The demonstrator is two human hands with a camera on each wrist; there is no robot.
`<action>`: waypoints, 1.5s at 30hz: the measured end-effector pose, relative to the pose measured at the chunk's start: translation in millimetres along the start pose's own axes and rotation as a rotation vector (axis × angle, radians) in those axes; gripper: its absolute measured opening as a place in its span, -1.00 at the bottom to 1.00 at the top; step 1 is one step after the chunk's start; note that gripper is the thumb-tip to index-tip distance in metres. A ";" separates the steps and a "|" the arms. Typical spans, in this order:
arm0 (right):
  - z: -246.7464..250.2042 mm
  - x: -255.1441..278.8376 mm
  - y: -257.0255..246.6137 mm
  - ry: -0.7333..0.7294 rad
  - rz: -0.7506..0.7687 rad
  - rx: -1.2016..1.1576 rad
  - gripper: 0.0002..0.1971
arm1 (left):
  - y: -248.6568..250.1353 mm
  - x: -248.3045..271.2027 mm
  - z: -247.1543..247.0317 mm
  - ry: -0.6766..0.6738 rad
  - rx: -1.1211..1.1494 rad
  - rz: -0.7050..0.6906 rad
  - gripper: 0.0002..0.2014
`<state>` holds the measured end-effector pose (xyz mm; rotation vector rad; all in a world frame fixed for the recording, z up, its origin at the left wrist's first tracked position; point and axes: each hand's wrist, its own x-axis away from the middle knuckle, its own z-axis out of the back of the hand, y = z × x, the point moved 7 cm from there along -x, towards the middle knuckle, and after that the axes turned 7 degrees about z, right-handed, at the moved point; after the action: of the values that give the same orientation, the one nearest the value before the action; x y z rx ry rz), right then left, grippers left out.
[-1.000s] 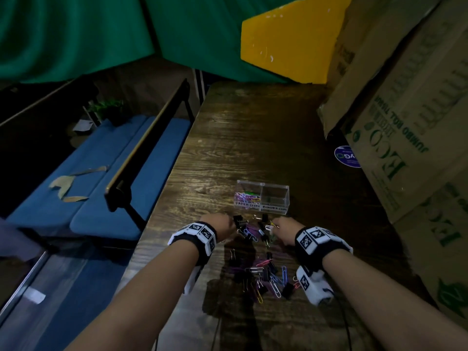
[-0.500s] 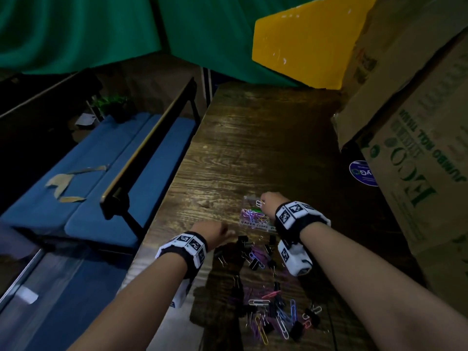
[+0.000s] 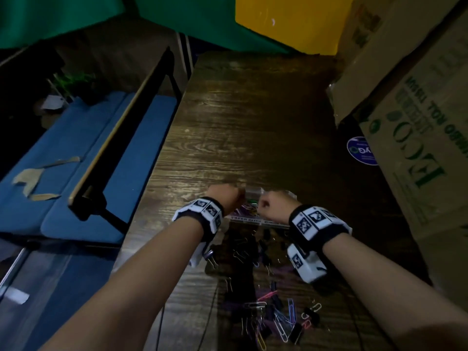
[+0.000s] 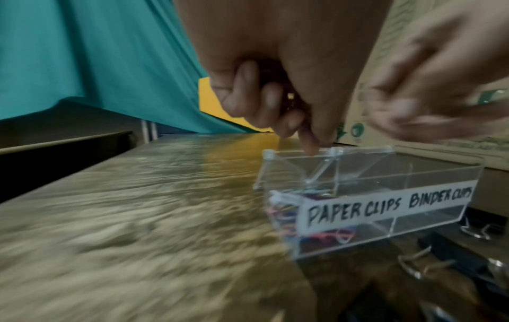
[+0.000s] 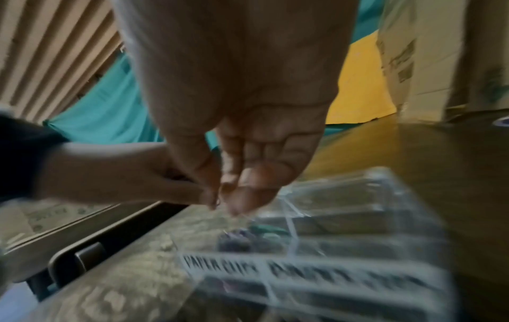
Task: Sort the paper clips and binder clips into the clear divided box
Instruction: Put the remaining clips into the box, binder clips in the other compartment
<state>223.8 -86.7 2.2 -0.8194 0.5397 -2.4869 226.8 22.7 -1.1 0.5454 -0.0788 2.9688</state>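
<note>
Clear acrylic divided box (image 4: 366, 209) with a white hand-lettered strip reading "PAPER CLIPS" and "BINDER CLIPS" sits on the dark wood-grain table (image 3: 243, 117), just beyond the loose pile of clips. Its left compartment, under the paper-clip label, holds a tangle of coloured wire paper clips (image 4: 325, 234); the right compartment looks bare from the left wrist view.

Both hands are above the box's left half. The left hand (image 4: 275, 91) has its fingers curled in against the palm, with something small and dark tucked inside them that I cannot identify; its lowest fingertip reaches the far rim of the paper-clip compartment. The right hand (image 5: 239, 152) hangs fingers-down over the same compartment, thumb and fingertips brought close together; the blur hides whether anything is pinched between them, so I cannot tell its grasp.

Nearer the person, black binder clips with silver wire handles (image 3: 250, 247) lie scattered just before the box's labelled wall, and further back a mix of coloured paper clips and more binder clips (image 3: 278, 317) spreads over the table. Large brown cardboard cartons with green print (image 3: 410, 117) stand along the table's right side.
</note>
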 end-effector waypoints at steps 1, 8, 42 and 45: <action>-6.1 8.1 6.6 -0.059 0.005 0.011 -0.87 | 8.7 -6.5 -0.1 -0.015 -0.019 -0.013 -0.66; -52.0 49.0 41.7 -0.273 0.026 0.128 -0.79 | 36.1 -20.7 -8.4 -0.157 -0.038 -0.026 -0.65; -109.4 73.9 31.4 -0.217 0.122 0.646 -0.68 | 67.1 49.6 -84.7 -0.261 -0.082 -0.096 -0.67; -110.3 76.6 29.6 -0.211 0.132 0.633 -0.68 | 70.1 53.9 -81.0 -0.222 -0.113 -0.119 -0.68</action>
<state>108.5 -128.0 -60.2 -0.7368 -0.2558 -2.2059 139.4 -34.9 -59.5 0.8313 -0.2242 2.7582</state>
